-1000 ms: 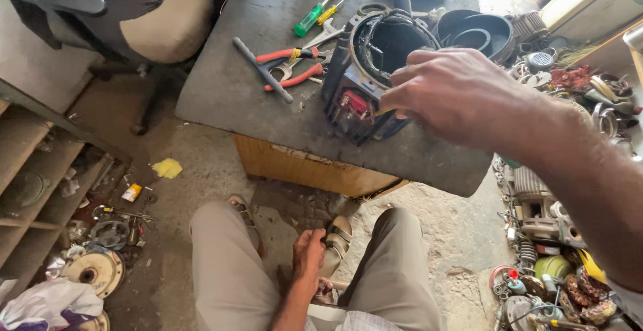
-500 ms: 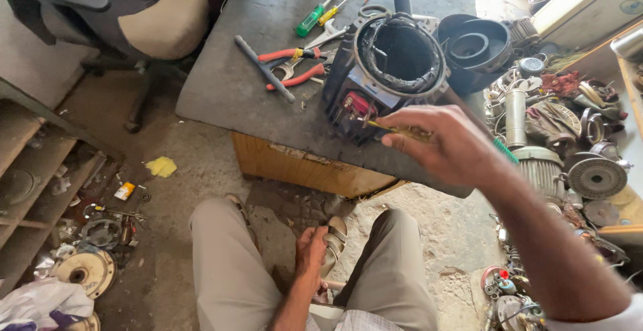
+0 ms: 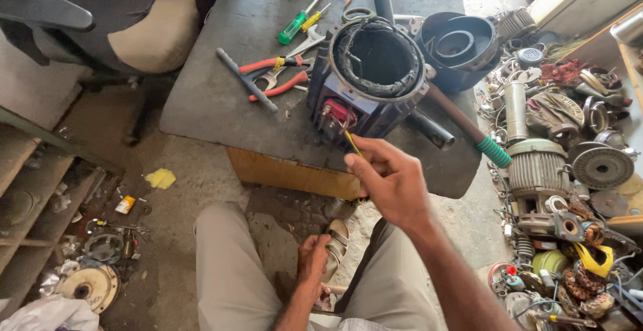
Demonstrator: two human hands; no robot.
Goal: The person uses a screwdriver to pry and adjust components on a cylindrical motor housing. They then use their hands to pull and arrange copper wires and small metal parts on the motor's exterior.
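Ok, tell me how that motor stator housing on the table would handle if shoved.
The motor stator housing looks like thick metal packed with windings, so probably heavy and stiff. It stands on end on the table, so likely stable, sliding rather than rolling. The thin wire in the right hand seems bendy.

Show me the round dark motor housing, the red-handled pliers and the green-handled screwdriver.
round dark motor housing (image 3: 375,70), head view, on its upper rim.
red-handled pliers (image 3: 278,76), head view, between its handles.
green-handled screwdriver (image 3: 293,28), head view, on its handle.

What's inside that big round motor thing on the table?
Inside the motor housing you can see dark wire windings ringing a hollow middle. The bottom is too dark to see. The right hand pulls a yellow wire from its front.
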